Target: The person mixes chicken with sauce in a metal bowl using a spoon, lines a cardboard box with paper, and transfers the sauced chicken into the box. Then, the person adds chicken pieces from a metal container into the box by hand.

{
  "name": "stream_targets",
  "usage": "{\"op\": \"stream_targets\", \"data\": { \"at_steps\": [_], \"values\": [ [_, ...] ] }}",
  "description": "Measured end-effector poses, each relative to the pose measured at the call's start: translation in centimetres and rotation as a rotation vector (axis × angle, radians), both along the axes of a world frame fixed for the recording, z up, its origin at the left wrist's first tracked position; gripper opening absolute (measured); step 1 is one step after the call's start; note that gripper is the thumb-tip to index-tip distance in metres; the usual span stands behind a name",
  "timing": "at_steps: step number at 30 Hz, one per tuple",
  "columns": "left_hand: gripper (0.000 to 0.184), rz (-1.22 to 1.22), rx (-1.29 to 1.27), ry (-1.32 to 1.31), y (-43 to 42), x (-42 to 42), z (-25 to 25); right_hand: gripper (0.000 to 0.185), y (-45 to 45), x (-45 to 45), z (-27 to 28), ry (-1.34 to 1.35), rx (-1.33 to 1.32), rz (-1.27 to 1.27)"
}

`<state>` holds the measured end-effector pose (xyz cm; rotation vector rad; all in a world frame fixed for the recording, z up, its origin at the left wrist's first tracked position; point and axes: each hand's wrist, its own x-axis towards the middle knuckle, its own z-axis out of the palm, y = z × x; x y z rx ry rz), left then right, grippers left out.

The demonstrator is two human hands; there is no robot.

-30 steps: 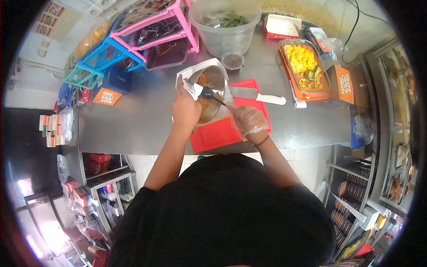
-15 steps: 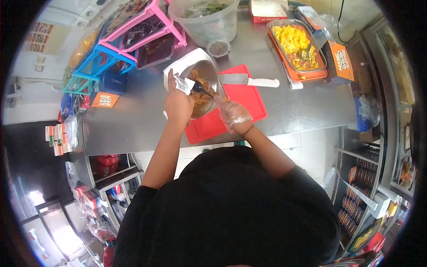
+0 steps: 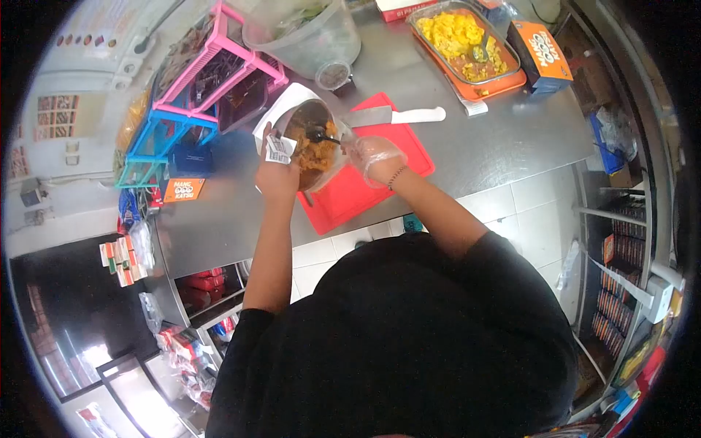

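A metal bowl (image 3: pixel 312 117) with orange-brown food (image 3: pixel 316 154) in it stands tilted over a white paper or box (image 3: pixel 276 109) and the edge of the red cutting board (image 3: pixel 391 150). My left hand (image 3: pixel 277 177) grips the bowl's left rim, with a printed white slip (image 3: pixel 280 149) at its fingers. In a clear plastic glove, my right hand (image 3: pixel 374 157) is closed round the handle of a black spoon (image 3: pixel 321 136), whose head is in the food. Behind it, a knife with a white handle (image 3: pixel 418 115) lies across the board's far edge.
A glass tray of yellow food (image 3: pixel 454 36) and an orange box (image 3: pixel 541 52) are at the back right. A large clear tub (image 3: pixel 307 44), a small lidded cup (image 3: pixel 334 75) and pink and blue racks (image 3: pixel 219 47) line the back. Another orange box (image 3: pixel 183 190) sits left.
The view has turned and shifted, so the table's things appear tilted. The spoon has moved within the bowl, and more orange food shows around it. Both hands keep their holds.
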<state>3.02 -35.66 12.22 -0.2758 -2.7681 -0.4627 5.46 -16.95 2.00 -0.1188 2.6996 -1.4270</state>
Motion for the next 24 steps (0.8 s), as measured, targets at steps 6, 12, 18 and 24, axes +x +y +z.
{"op": "stream_targets", "data": {
  "at_steps": [6, 12, 18, 24],
  "values": [
    [0.078, 0.01, 0.007, 0.004, 0.5, 0.6, 0.1, 0.023, -1.0, 3.7, 3.7, 0.218, -0.082, -0.014],
    [0.068, -0.021, 0.083, 0.078, 1.3, 1.3, 1.1, 0.039, -3.6, 5.6, 3.0, 0.241, 0.172, 0.264],
    [0.064, 0.022, 0.073, 0.036, 1.1, 1.0, 0.7, 0.056, -1.5, 5.0, 0.3, 0.183, 0.375, 0.235],
    [0.064, -0.004, 0.062, 0.078, 1.3, 0.9, 1.3, 0.031, 0.6, 5.8, 2.9, 0.01, 0.386, 0.148]
  ]
}}
